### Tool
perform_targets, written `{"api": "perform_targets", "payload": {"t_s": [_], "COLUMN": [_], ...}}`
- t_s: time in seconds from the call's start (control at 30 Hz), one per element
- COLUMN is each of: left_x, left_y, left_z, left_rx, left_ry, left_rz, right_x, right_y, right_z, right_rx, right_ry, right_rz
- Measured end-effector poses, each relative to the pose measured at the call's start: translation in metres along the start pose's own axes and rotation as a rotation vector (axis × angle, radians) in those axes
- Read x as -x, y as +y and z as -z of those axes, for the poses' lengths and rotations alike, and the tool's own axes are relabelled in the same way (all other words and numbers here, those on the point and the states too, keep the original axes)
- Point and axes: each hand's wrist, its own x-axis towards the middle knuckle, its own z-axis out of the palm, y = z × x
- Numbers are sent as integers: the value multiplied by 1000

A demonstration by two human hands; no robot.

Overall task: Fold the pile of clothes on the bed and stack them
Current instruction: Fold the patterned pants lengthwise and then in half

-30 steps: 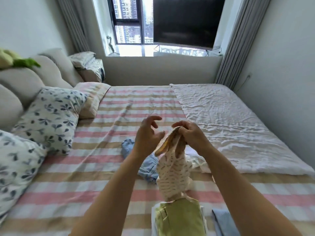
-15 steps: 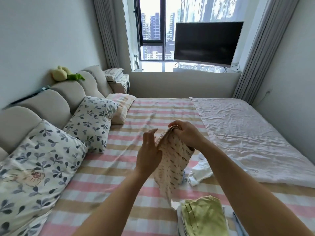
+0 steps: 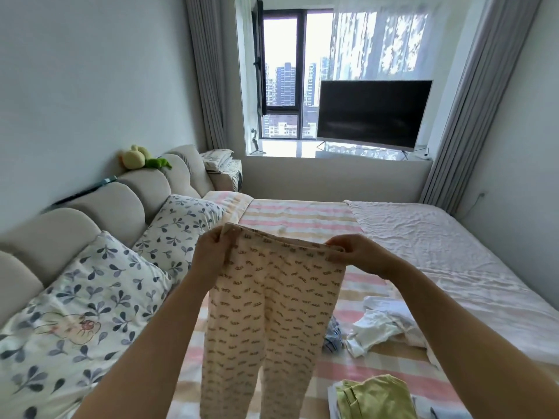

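Item: patterned trousers [image 3: 272, 306], centre frame, hanging above the bed [image 3: 302, 213]. Left hand [image 3: 211, 255] and right hand [image 3: 357, 252] pinch the waistband corners, fingers clamped on cloth. Advice: keep waistband taut and level, legs aligned, before folding. Folded stack [image 3: 372, 397] lower right.

- The cream patterned cotton trousers [image 3: 269, 309] hang over the striped bed [image 3: 302, 216], between the left hand [image 3: 211, 255] and right hand [image 3: 360, 255].
- Right of them, on the bed, lies a crumpled white garment [image 3: 375, 325].
- Nearer, a folded green garment [image 3: 375, 397] tops a stack.
- Leaf-print pillows [image 3: 178, 225] line the left side, against the padded beige headboard [image 3: 121, 201].
- A flat black television [image 3: 373, 111] stands behind the bed.
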Motion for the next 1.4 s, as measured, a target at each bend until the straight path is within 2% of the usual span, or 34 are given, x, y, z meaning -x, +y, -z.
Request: {"api": "perform_targets", "payload": {"t_s": [0.17, 0.3, 0.4, 0.53, 0.77, 0.9, 1.1, 1.27, 1.4], "left_x": [4, 7, 18, 38, 66, 69, 75, 82, 89], "left_y": [4, 0, -4, -11, -27, -30, -32, -31, -27], "left_z": [14, 8, -7, -37, -76, -82, -85, -85, -83], "left_rx": [165, 58, 33, 34, -48, -88, -5, 109, 313], "left_ry": [-30, 66, 76, 78, 207, 244, 194, 185, 135], "left_rz": [87, 122, 158, 169, 9, -41, 19, 63, 114], "right_x": [-2, -8, -11, -8, 2, 6, 9, 12, 9], "right_y": [7, 5, -1, -9, -21, -24, -23, -22, -25], "right_z": [-7, -26, -47, -80, -118, -123, -125, -130, -133], "right_rx": [-322, -507, -552, -473, -131, -140, -164, -204, -211], "right_ry": [118, 272, 370, 446, 613, 618, 625, 570, 566], "right_rz": [-3, -95, -124, -43, 11, -13, 10, 61, 51]}}
